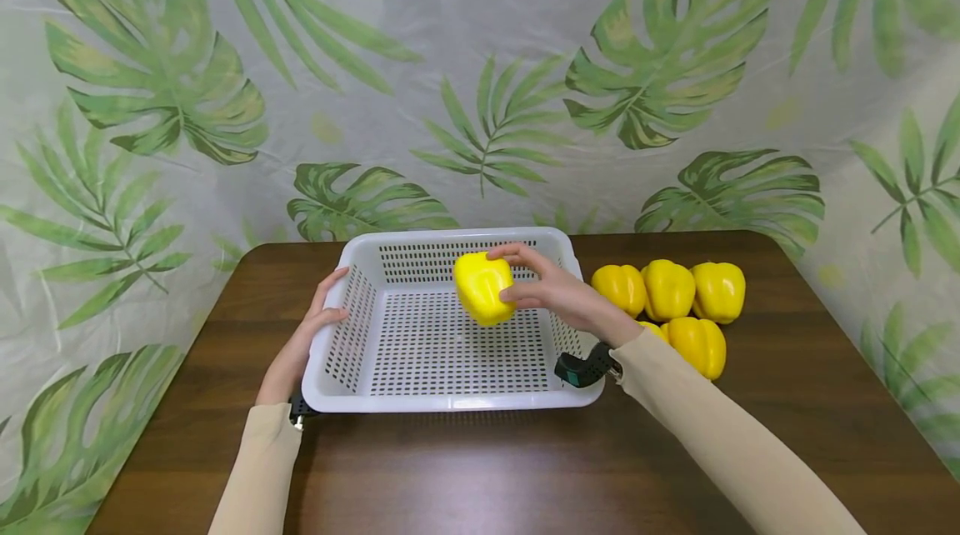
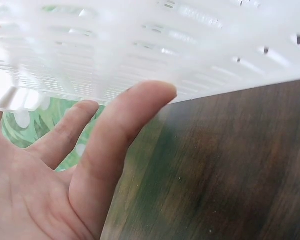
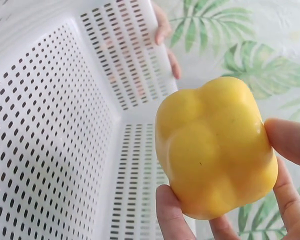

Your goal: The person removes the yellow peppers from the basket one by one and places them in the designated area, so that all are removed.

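Note:
My right hand (image 1: 551, 289) holds a yellow bell pepper (image 1: 482, 289) over the white perforated basket (image 1: 450, 403). In the right wrist view the pepper's lobed end (image 3: 215, 145) faces the camera, with thumb and fingers around its sides. Below it shows the basket's slotted floor, with nothing on it. My left hand (image 1: 303, 339) rests against the basket's left side, fingertips right at the rim. From the left wrist view, its thumb and fingers (image 2: 107, 135) are extended and spread along the outer wall.
To the right of the basket, several yellow bell peppers (image 1: 670, 289) sit grouped on the dark wooden table (image 1: 465, 477); the right forearm partly hides one in front. Behind the table hangs a leaf-patterned cloth (image 1: 510, 2). A black wrist strap (image 1: 585, 367) overlaps the basket's right front corner.

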`<act>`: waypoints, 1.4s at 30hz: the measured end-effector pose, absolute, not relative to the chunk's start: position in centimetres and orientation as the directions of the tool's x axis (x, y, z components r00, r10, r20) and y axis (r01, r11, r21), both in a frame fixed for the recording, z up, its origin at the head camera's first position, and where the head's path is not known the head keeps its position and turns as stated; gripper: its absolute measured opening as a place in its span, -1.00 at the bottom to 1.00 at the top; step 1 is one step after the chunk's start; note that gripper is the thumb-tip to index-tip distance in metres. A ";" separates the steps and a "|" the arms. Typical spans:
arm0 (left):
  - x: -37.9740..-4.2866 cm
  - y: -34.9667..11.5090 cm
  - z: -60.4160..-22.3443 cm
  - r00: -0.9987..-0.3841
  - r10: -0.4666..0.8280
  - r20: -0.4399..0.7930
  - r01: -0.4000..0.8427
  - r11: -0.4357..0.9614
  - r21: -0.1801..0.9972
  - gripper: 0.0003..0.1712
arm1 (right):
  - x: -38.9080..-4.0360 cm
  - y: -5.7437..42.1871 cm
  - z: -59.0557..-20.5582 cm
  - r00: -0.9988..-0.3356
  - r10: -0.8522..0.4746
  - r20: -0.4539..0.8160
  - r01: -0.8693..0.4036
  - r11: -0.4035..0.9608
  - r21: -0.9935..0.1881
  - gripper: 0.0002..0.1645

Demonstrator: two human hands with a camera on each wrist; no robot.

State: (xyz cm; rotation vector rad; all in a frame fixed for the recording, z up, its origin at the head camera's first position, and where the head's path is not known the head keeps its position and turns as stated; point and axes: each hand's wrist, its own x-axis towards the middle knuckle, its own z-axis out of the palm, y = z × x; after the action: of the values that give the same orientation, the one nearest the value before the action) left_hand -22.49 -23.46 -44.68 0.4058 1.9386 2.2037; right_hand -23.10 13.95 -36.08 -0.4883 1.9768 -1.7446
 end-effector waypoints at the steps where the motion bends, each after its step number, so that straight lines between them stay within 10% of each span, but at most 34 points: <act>1: -22.5 -23.4 -44.7 -0.947 0.311 0.083 0.044 -0.132 0.990 -0.20 | -23.0 14.2 -36.1 -0.836 -0.539 -0.104 0.032 0.141 -0.990 -0.34; 42: -22.4 -23.4 -44.7 -0.946 0.311 0.095 0.049 -0.155 0.987 -0.20 | -19.5 24.9 -35.8 -0.922 -0.384 -0.054 0.001 0.138 -0.990 -0.38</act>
State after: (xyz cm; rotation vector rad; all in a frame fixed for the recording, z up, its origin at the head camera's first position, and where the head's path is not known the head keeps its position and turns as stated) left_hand -22.44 -23.41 -44.69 0.4157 1.9177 2.2234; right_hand -19.52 24.88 -35.82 -0.3719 2.1247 -1.8501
